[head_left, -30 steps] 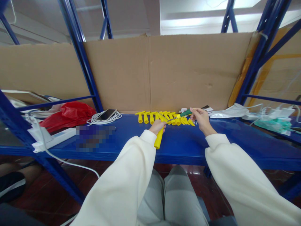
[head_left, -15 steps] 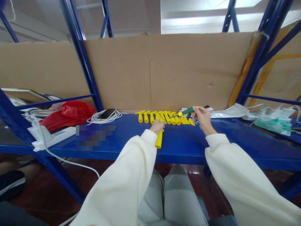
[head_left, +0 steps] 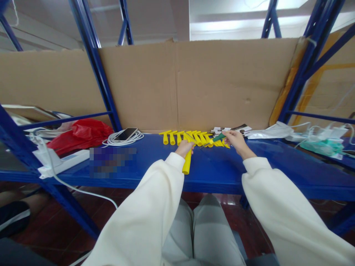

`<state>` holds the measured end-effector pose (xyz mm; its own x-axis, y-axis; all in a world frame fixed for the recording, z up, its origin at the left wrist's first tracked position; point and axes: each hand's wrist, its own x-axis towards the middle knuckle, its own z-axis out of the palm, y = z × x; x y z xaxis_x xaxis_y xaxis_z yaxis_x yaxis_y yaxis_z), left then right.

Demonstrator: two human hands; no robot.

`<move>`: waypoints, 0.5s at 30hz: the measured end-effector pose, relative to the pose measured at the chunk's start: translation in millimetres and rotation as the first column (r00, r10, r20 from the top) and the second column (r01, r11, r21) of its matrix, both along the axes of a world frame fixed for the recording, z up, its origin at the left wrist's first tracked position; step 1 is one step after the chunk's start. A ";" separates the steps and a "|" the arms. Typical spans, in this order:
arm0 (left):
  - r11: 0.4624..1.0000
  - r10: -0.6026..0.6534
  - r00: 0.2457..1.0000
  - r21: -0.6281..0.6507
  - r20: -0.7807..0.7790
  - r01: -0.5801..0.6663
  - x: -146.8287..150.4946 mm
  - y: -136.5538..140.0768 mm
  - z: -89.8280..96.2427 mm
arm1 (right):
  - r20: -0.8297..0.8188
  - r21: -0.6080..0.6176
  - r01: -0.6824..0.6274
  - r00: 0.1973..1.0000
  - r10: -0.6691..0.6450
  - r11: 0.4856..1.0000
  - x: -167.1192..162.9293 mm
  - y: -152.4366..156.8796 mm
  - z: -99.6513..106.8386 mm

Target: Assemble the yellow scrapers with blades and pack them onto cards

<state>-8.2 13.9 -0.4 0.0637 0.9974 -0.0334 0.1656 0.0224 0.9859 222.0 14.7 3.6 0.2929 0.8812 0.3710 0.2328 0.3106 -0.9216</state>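
Observation:
My left hand [head_left: 184,148] is closed around a yellow T-shaped tool [head_left: 187,163] with a round, tube-like handle that points toward me. Its crosspiece is partly hidden by my fingers. In my right hand [head_left: 235,139] is a screwdriver [head_left: 219,137] with a green and yellow handle, held tilted with the shaft pointing left toward the head of that tool. Whether the tip touches it I cannot tell. Behind my hands lies a row of several similar yellow T-shaped pieces [head_left: 172,139]. Small yellow parts [head_left: 226,145] lie at the right end of the row.
A phone [head_left: 126,134] rests on a coiled white cable [head_left: 138,137] at the left. Beyond it are a red plastic bag [head_left: 91,131] and a white power strip [head_left: 66,162]. Black-and-white packets [head_left: 242,128] lie at the back right. A cardboard sheet [head_left: 222,81] stands behind the blue shelf [head_left: 216,166].
My right hand has moved slightly left and down with the screwdriver, uncovering more of the packets behind. My left hand has hardly moved and keeps hold of the yellow tool.

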 end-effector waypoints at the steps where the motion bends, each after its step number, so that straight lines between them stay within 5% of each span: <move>1: 1.000 0.002 1.000 -0.001 0.002 -0.002 0.3 0.0 0.1 | -0.001 -0.029 -0.018 1.000 0.018 0.999 0.1 0.4 -0.1; 8: 1.000 -0.002 1.000 -0.001 0.005 0.002 0.8 -1.9 2.6 | 0.111 -0.295 -0.158 0.974 0.198 0.942 0.1 -3.0 -5.7; 15: 1.000 0.000 1.000 0.000 0.016 0.000 0.8 -5.1 3.8 | 0.278 -0.329 -0.250 0.896 0.346 0.911 1.0 -4.4 -13.2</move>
<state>-7.4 8.8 3.4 0.0647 0.9974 -0.0326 0.1501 0.0226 0.9884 223.0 10.2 -9.6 -0.0937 0.9876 0.1259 0.4693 0.1553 -0.8693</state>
